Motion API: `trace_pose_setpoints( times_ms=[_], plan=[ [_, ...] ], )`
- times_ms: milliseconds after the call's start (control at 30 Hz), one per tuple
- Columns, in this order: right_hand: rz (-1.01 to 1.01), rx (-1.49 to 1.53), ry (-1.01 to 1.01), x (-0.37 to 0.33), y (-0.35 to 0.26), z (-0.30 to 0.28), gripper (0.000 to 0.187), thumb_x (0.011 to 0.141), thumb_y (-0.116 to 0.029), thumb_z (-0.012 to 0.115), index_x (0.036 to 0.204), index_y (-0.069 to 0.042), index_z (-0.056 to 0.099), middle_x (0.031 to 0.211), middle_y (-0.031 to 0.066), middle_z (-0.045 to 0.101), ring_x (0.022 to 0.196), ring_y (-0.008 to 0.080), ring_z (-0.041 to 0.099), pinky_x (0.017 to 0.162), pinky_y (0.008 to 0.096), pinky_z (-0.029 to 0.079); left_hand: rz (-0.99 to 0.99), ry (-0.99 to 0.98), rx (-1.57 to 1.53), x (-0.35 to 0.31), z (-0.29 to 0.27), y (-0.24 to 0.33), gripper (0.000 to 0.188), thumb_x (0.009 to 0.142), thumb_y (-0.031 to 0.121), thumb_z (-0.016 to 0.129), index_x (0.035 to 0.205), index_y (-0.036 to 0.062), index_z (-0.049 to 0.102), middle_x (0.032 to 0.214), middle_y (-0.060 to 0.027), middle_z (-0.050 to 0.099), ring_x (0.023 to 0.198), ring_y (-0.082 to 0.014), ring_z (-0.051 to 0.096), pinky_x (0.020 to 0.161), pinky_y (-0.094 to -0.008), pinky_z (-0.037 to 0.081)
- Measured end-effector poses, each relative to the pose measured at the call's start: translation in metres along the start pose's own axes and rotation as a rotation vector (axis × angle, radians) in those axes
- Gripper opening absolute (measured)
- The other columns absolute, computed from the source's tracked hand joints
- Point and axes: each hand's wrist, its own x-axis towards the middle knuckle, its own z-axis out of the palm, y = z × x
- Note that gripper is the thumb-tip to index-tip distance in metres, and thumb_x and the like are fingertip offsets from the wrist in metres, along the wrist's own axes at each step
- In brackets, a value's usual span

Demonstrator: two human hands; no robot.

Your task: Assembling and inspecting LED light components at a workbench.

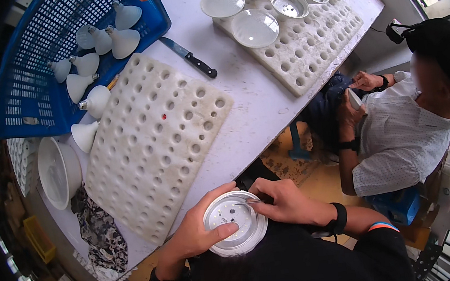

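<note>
My left hand (195, 230) grips a round white lamp housing (253, 236) from the left side, with the thumb lying over its inside. A white circuit board (223, 214) with small dark parts shows in the open face of the housing. My right hand (288, 201) pinches a thin metal tool (247, 202), its tip reaching over the board from the right. Whether the tip touches the board I cannot tell, nor the tool's exact kind. Both hands are close to my body, just off the table's near edge.
A white foam block with holes (168, 105) lies ahead, near a black-handled knife (190, 58). A blue basket (45, 125) holds several white bulbs (125, 41). Another foam block (282, 59) carries clear covers (254, 28) and open housings (288, 4). A person (403, 142) sits at right, handling a white piece.
</note>
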Motion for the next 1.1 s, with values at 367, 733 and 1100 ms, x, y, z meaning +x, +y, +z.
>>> trace_pose_setpoints(
  times_ms=[367,733,1100],
  plan=[
    [-0.282,-0.472,-0.034,-0.006,-0.016,-0.030,0.026,0.086,-0.023,0.059,0.110,-0.013,0.063,0.066,0.0052,0.056,0.056,0.0255,0.058,0.048,0.0360,0.045,-0.045,0.009,0.134,-0.002,0.008,0.010,0.056,0.078,0.017,0.059,0.128,-0.0030,0.043,0.116,-0.0146,0.056,0.106,-0.0179,0.054,0.092,-0.0309,0.042],
    [-0.523,-0.864,-0.132,0.000,-0.041,-0.030,0.020,0.073,-0.013,0.057,0.091,-0.005,0.056,0.066,0.0041,0.053,0.057,0.0184,0.061,0.046,0.0318,0.046,-0.009,-0.128,0.254,0.001,0.003,0.005,0.061,0.075,0.016,0.061,0.130,0.0013,0.040,0.112,-0.0195,0.057,0.103,-0.0306,0.058,0.090,-0.0361,0.044],
    [-0.857,-1.077,-0.242,0.032,-0.053,-0.044,0.010,0.073,-0.015,0.056,0.076,-0.006,0.051,0.063,0.0027,0.045,0.054,0.0145,0.054,0.045,0.0278,0.044,-0.040,-0.184,0.345,0.012,0.000,0.009,0.048,0.071,0.016,0.060,0.114,-0.0011,0.048,0.099,-0.0206,0.061,0.094,-0.0329,0.060,0.083,-0.0380,0.046]
  ],
)
